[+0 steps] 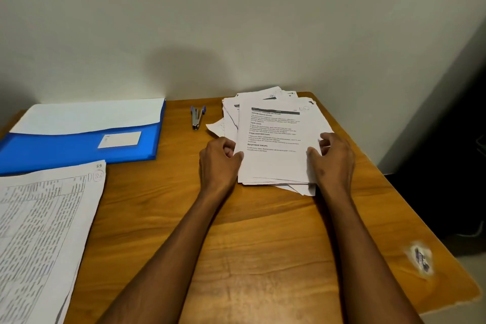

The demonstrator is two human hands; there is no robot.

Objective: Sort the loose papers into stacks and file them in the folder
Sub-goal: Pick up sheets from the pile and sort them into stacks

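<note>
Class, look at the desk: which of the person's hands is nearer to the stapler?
Left. The left hand grips the paper pile's edge just below the stapler; the right hand holds the pile's far side.

The printed lines on the top sheet of the loose pile (273,139) are too small and blurred to be read beyond a few headings, and the sheets beneath it are mostly covered, with only their edges seen. The table sheet (44,239) is cut off by the left and bottom edges, and its text is smeared. The folder (79,150) is clipped at the left, its label (119,139) cannot be read, and the worn mark (420,260) on the surface (263,244) cannot be made out.
</note>
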